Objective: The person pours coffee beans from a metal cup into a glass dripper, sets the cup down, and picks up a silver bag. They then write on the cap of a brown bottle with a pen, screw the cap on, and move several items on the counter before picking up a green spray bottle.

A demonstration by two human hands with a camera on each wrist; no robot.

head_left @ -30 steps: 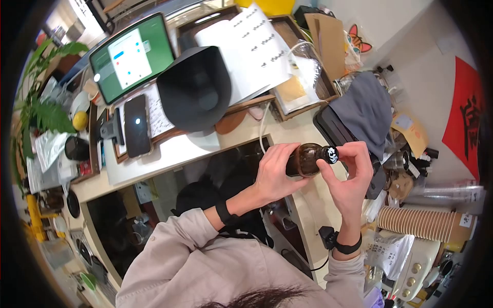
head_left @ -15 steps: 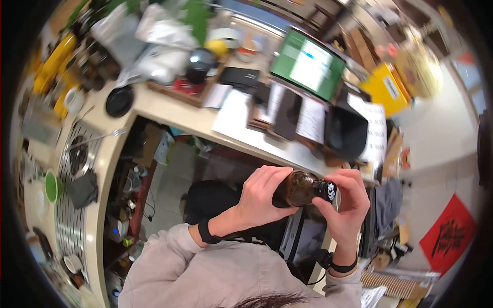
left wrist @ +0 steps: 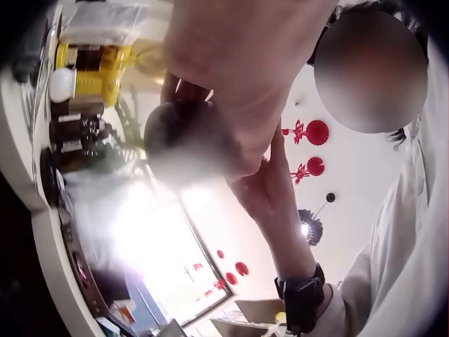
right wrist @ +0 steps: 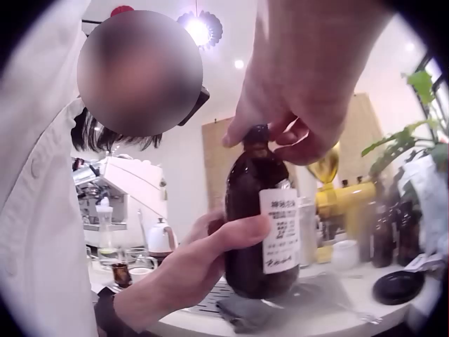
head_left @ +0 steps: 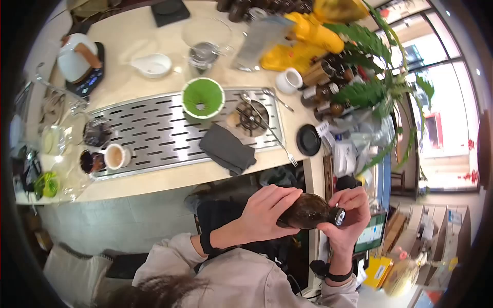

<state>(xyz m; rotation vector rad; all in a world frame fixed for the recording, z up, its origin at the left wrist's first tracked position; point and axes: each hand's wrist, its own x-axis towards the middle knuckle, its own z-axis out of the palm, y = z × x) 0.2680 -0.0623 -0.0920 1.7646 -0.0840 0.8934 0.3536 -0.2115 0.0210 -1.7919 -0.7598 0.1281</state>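
Note:
A dark brown glass bottle [head_left: 308, 211] is held in front of the body, lying across the head view. Its black cap [head_left: 337, 216] bears a white mark. My left hand [head_left: 264, 213] grips the bottle's body, thumb underneath and fingers over the top. At the neck end, my right hand [head_left: 351, 218] pinches the cap between thumb and fingers. In the right wrist view the bottle stands upright, and a white printed label [right wrist: 280, 232] faces out beside the left thumb. The left wrist view shows the bottle's blurred base [left wrist: 186, 144] below the left hand.
Beyond the bottle, a counter holds a slotted metal drip tray [head_left: 154, 136] with a green-lined cup [head_left: 203, 97] and a folded grey cloth [head_left: 227, 150]. A kettle [head_left: 77, 59] stands far left; a black disc [head_left: 308, 140], more bottles and a leafy plant [head_left: 362, 105] are right.
The head view has swung left, from the desk with the tablet to the counter with the drip tray. Both hands keep their hold on the bottle and cap.

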